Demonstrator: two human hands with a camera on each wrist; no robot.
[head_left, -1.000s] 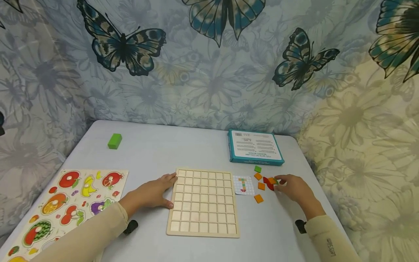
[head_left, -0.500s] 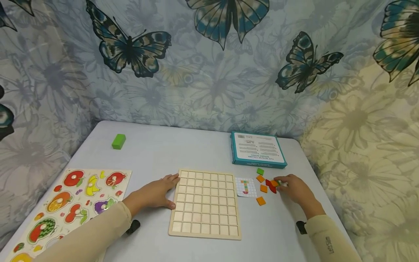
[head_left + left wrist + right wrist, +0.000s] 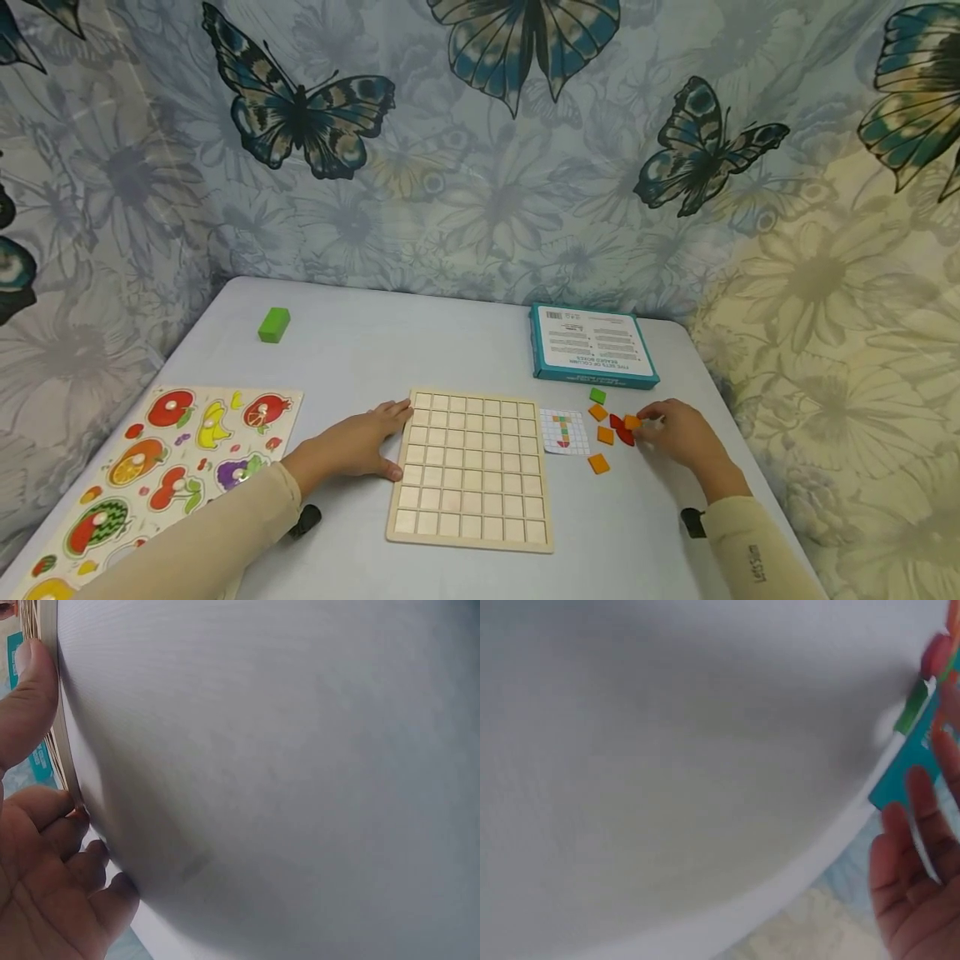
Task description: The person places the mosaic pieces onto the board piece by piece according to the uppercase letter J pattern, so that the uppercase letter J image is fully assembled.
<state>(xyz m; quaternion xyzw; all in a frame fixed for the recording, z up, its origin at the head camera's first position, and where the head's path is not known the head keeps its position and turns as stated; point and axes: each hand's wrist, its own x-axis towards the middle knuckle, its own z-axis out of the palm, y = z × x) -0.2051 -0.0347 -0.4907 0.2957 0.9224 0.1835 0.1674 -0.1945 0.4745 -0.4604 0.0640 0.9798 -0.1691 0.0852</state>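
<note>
My left hand [image 3: 352,442] rests on the white table, with its fingertips and thumb touching the left edge of a wooden grid board [image 3: 468,471]. The left wrist view shows the thumb [image 3: 34,682] against the board's side. Over on the right, my right hand [image 3: 678,433] pinches an orange square tile [image 3: 632,422] beside red pieces [image 3: 621,431]. The fingertips are partly cut off in the right wrist view, near a green tile [image 3: 913,707]. A small pattern card [image 3: 565,432] lies between the board and several loose orange tiles [image 3: 598,463].
A teal-edged box [image 3: 592,346] lies flat at the back right. A green block [image 3: 274,325] sits at the back left. The fruit puzzle board [image 3: 225,429] lies under my left forearm. Patterned cloth walls stand behind the table.
The head view has shifted slightly, moving the whole scene a little right and down. At my right fingertips the green bit beside the orange tile is now out of sight. My left hand stays put.
</note>
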